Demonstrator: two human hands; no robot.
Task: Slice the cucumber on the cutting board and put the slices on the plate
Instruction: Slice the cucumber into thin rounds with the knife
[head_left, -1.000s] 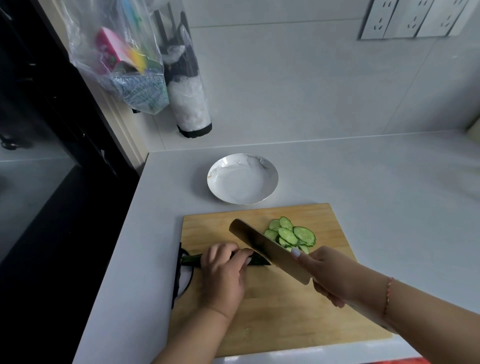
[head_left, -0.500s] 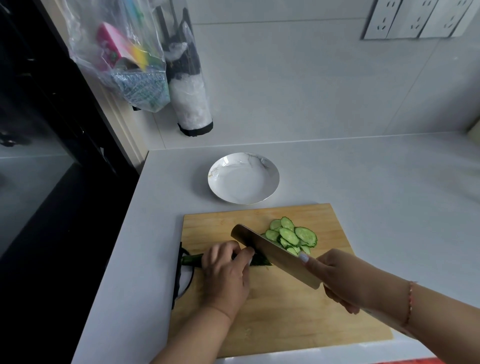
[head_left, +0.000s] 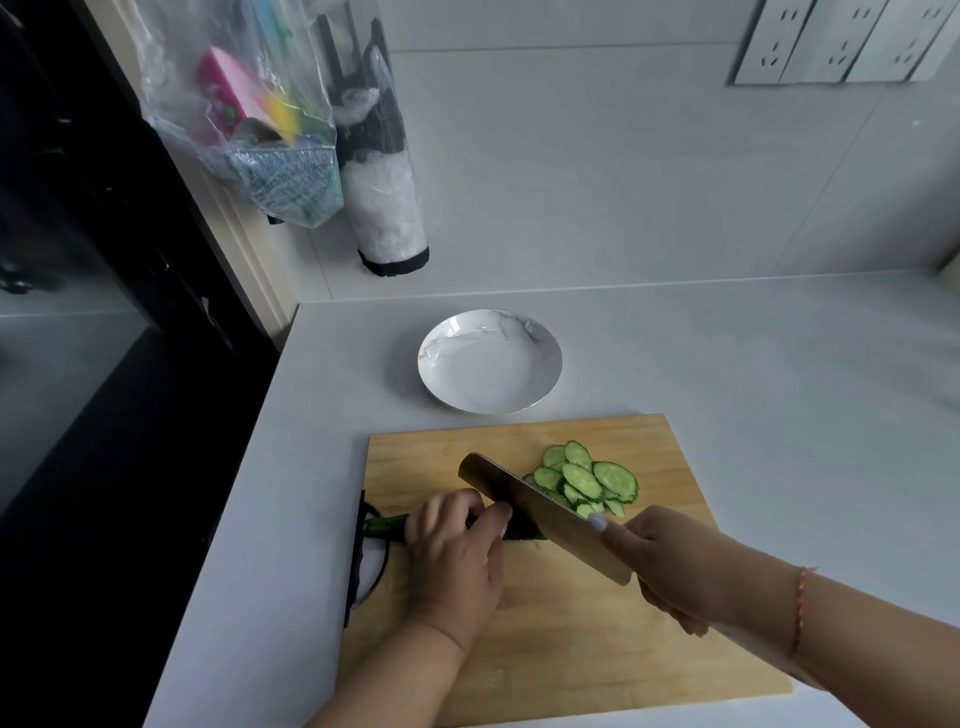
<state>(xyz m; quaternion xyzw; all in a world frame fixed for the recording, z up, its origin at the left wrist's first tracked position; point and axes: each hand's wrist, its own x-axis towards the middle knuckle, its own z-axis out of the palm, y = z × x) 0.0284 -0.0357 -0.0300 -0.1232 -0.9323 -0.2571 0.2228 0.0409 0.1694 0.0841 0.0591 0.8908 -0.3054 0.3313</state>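
Spanning the tabletop (head_left: 727, 364), the cutting board (head_left: 649, 623) carries everything; behind it waits the bare plate (head_left: 447, 387). Right hand (head_left: 670, 566) grips the cleaver (head_left: 540, 512); left hand (head_left: 457, 551) pins the cucumber (head_left: 384, 527), slices (head_left: 587, 480) beyond. Better keep fingertips tucked, blade vertical.

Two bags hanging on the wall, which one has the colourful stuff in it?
The left bag, nearest the dark cabinet: pink and yellow packaging shows through it. The right bag holds only white and black material.
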